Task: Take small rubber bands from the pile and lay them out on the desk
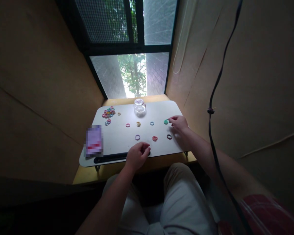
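Note:
My right hand (179, 123) reaches to the right side of the white table (120, 143), thumb and forefinger pinched at a small pile of green hair ties (165, 122). A green loop appears to be at the fingertips. By the front edge, my left hand (138, 155) is curled closed above a black bar (110, 158); whatever its fingers hold, if anything, is hidden. Between the hands lie a red hair tie pile (155, 138), a purple hair tie (137, 137) and a black one (169, 137). Farther back are pink (127, 125), yellow (138, 124) and blue (152, 123) ones.
A mixed heap of hair ties (108, 112) lies at the back left, with a few loose ones beside it. A clear jar (139, 107) stands at the back middle. At the left edge is a blurred purple packet (93, 141). A black cord (210, 111) hangs on the right.

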A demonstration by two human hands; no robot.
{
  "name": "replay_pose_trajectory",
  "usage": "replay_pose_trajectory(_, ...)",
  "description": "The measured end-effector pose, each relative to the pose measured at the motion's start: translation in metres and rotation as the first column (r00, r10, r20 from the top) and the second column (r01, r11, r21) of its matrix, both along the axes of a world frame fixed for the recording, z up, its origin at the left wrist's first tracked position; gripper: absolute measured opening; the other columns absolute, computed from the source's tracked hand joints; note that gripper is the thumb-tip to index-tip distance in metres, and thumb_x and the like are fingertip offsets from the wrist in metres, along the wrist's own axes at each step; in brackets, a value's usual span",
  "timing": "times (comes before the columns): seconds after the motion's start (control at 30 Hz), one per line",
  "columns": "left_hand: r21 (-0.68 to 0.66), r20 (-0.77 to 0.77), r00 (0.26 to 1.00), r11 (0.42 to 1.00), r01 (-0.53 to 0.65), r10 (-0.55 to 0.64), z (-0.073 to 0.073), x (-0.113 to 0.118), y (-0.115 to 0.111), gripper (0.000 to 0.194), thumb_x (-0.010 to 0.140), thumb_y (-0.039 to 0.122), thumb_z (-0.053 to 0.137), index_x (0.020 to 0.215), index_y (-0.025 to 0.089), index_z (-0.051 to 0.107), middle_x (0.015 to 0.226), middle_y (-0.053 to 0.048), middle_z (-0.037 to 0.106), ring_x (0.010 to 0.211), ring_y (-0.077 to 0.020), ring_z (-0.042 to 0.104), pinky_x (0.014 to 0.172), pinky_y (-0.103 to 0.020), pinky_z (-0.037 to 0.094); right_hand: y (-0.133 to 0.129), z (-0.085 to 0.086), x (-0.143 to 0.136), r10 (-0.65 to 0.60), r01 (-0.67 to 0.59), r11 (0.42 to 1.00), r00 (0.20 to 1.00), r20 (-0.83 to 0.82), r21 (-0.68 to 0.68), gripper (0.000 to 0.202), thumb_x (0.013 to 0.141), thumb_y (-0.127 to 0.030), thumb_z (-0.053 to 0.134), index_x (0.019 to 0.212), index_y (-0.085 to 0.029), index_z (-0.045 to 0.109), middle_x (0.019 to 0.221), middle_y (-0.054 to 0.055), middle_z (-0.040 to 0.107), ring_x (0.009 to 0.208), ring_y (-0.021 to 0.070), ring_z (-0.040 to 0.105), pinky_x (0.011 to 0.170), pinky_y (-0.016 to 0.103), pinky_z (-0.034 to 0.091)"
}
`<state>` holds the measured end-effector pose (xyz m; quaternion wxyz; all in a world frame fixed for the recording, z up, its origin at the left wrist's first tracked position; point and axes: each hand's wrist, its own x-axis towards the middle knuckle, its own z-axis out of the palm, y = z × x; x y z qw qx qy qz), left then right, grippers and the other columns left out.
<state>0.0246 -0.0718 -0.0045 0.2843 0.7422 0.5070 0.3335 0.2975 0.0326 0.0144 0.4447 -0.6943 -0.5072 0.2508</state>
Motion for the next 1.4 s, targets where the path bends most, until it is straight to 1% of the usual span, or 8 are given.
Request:
replay_pose_trajectory(0.2,-0.012,-0.005,1.0,1.0,0.018,-0.018,0.001,-0.001,0.0,0.02,0.085,0.036,0.057,0.094,0.021,0.067,0.079,-0.002,0.069,0.067,-0.014,0.06,0.064,-0.027,0.046,0.021,-0.005,-0.005,0.032,-0.024,0.998,0.988,0.149,-0.056,0.015,0.074,-0.024,0.062,0.074,-0.013,0.072,0.06,0.005,0.066,0.043,0.009,0.049,0.043,0.021,0.036)
replay_pose_trajectory(0.37,-0.015,-0.013,1.0,1.0,0.014,-0.014,0.0,-0.001,0.0,0.021,0.085,0.037,0.056,0.094,0.021,0.067,0.079,-0.002,0.069,0.068,-0.0144,0.06,0.064,-0.027,0.046,0.023,-0.004,-0.002,0.033,-0.026,0.999,0.957,0.287,-0.027,0.015,0.074,-0.025,0.062,0.078,-0.014,0.072,0.07,0.006,0.069,0.051,0.0106,0.054,0.051,0.023,0.039)
replay_pose_trajectory(0.57,-0.018,-0.003,1.0,1.0,0.01,-0.01,0.0,-0.001,0.0,0.02,0.085,0.037,0.056,0.093,0.022,0.067,0.081,-0.002,0.069,0.069,-0.0143,0.06,0.066,-0.027,0.046,0.008,0.0,0.005,-0.031,0.006,0.997,0.937,0.349,0.074,0.019,0.078,-0.027,0.054,0.082,-0.016,0.069,0.074,0.006,0.069,0.064,0.015,0.057,0.061,0.025,0.041)
replay_pose_trajectory(0.73,-0.002,-0.012,1.0,1.0,0.001,-0.001,0.0,0.0,-0.001,0.019,0.085,0.036,0.057,0.092,0.022,0.067,0.08,-0.002,0.069,0.069,-0.0141,0.06,0.066,-0.027,0.046,-0.012,0.003,0.0,0.005,-0.059,0.987,0.941,0.339,0.15,0.02,0.08,-0.026,0.049,0.082,-0.017,0.066,0.078,0.006,0.069,0.07,0.017,0.059,0.064,0.026,0.041)
replay_pose_trajectory(0.93,0.007,-0.004,1.0,1.0,-0.009,0.009,0.001,0.0,-0.002,0.017,0.084,0.033,0.057,0.09,0.021,0.068,0.078,-0.001,0.069,0.068,-0.0136,0.06,0.065,-0.026,0.045,-0.026,-0.003,0.004,0.092,-0.147,0.981,0.928,0.36,0.13,0.02,0.081,-0.028,0.049,0.08,-0.017,0.065,0.076,0.005,0.068,0.068,0.0165,0.058,0.062,0.025,0.039)
replay_pose_trajectory(1.1,-0.036,0.072,0.997,0.999,0.009,-0.006,0.002,-0.002,0.001,0.018,0.084,0.033,0.057,0.089,0.019,0.067,0.075,-0.001,0.067,0.065,-0.0122,0.058,0.063,-0.025,0.045,-0.035,-0.011,0.014,0.056,-0.09,0.995,0.844,0.534,0.039,0.022,0.082,-0.032,0.05,0.076,-0.018,0.065,0.072,0.006,0.068,0.063,0.0173,0.055,0.057,0.027,0.033)
replay_pose_trajectory(1.27,-0.099,0.083,0.991,0.988,0.116,-0.108,0.017,-0.014,0.01,0.021,0.085,0.033,0.056,0.095,0.018,0.066,0.079,-0.003,0.067,0.068,-0.0124,0.059,0.061,-0.023,0.047,-0.038,-0.015,0.012,0.082,-0.119,0.993,0.765,0.639,0.015,0.022,0.082,-0.034,0.05,0.074,-0.02,0.065,0.072,0.006,0.068,0.062,0.018,0.055,0.055,0.028,0.029)
replay_pose_trajectory(1.4,-0.022,-0.134,0.976,0.985,0.169,-0.17,0.041,-0.038,0.035,0.019,0.084,0.03,0.056,0.094,0.019,0.067,0.088,-0.004,0.07,0.072,-0.0131,0.062,0.066,-0.024,0.049,-0.038,-0.015,0.011,0.088,-0.121,0.993,0.792,0.604,0.014,0.023,0.082,-0.034,0.049,0.075,-0.02,0.066,0.073,0.006,0.068,0.063,0.0178,0.055,0.056,0.028,0.03)
